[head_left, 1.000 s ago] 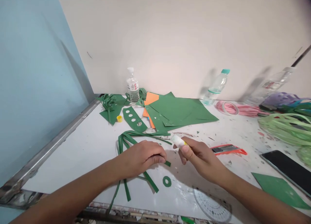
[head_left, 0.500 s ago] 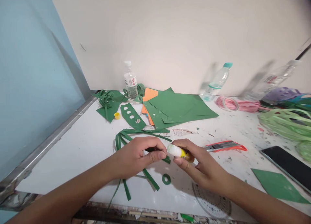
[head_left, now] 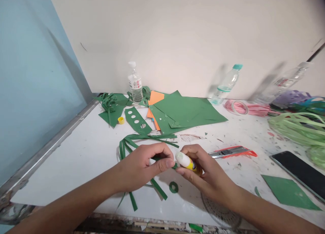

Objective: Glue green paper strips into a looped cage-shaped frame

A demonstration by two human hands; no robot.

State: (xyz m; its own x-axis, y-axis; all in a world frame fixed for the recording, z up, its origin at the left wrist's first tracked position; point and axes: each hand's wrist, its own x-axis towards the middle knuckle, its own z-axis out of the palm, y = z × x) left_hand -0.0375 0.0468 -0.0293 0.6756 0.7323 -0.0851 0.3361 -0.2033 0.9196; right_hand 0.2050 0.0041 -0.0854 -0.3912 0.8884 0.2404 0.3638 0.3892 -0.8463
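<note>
My left hand [head_left: 152, 164] pinches a green paper strip [head_left: 175, 166], whose end sticks out past the fingertips. A glue stick [head_left: 186, 161] with a white tip and yellow label lies in the closed fingers of my right hand [head_left: 205, 169]. Its uncapped tip points towards my left fingertips, close to the strip; I cannot tell whether they touch. Several more green strips [head_left: 127, 142] spread out behind and beneath my left hand. Below the two hands, a small green paper ring [head_left: 173, 187] rests on the white tabletop.
Green paper sheets [head_left: 193, 112] and a yellow cap [head_left: 121, 120] lie farther back, with a water bottle [head_left: 135, 85] by the wall. To the right are a red box cutter [head_left: 233, 152], a phone [head_left: 299, 173], a green paper piece [head_left: 289, 191] and a round clear disc [head_left: 223, 213].
The glue stick's tip has shifted slightly right and tilted in my right hand, and my hands are a little closer together. My left hand keeps its pinch on the strip.
</note>
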